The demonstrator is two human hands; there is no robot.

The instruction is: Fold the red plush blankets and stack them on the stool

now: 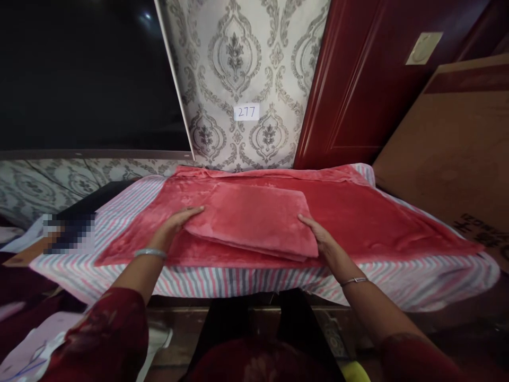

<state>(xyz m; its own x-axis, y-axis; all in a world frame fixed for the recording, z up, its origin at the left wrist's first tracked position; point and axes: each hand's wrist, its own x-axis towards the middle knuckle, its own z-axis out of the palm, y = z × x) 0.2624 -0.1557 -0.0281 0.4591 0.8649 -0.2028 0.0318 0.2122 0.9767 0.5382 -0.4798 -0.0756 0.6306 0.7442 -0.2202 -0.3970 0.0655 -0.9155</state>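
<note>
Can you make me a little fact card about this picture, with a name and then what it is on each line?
Left hand: at the folded red cloth's left edge
Right hand: at its right edge
Underneath: spread red cloth, over a striped cloth
Wall: paper reading 277
Left side: dark screen
Right side: cardboard box

A home: patterned wallpaper (235, 53), television (87, 79)

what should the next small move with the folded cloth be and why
Probably nudge the near edge of the folded cloth square: its lower layers show unevenly there, and the left hand and right hand are already at its two sides, above the spread red blanket.
</note>
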